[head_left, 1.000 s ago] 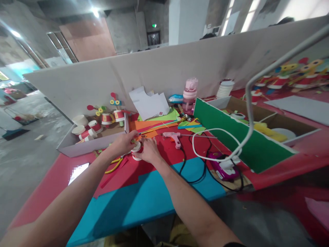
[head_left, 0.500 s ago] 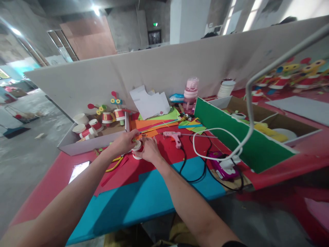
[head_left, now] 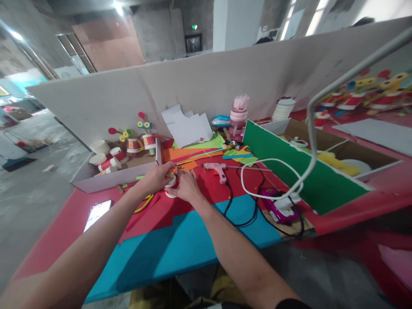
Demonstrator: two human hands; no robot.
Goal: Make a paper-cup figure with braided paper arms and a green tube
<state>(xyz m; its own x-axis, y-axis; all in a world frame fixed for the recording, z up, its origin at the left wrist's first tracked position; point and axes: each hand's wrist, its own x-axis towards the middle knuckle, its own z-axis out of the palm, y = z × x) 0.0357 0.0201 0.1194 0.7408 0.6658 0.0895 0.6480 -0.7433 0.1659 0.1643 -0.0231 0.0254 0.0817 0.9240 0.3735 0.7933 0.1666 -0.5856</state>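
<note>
A small red-and-white paper cup [head_left: 171, 191] stands on the red table sheet between my hands. My right hand [head_left: 187, 186] wraps its fingers round the cup's right side. At the cup's upper rim, my left hand [head_left: 157, 177] is closed in a pinch on a small green piece [head_left: 169, 175], which its fingers partly hide. Just right of my hands lies a pink hot glue gun [head_left: 216, 170] with a glue stick in its back. Yellow-handled scissors [head_left: 143, 205] are partly covered by my left forearm.
An open box [head_left: 106, 182] at left holds paper cups and cup figures. Coloured paper strips [head_left: 193, 153] lie behind my hands. A green-sided box [head_left: 302, 171], a purple power strip [head_left: 280, 208] and looping cables are at right. A lit phone [head_left: 98, 213] lies at left.
The view has shifted slightly. Both hands stay at the paper cup in nearly the same pose.
</note>
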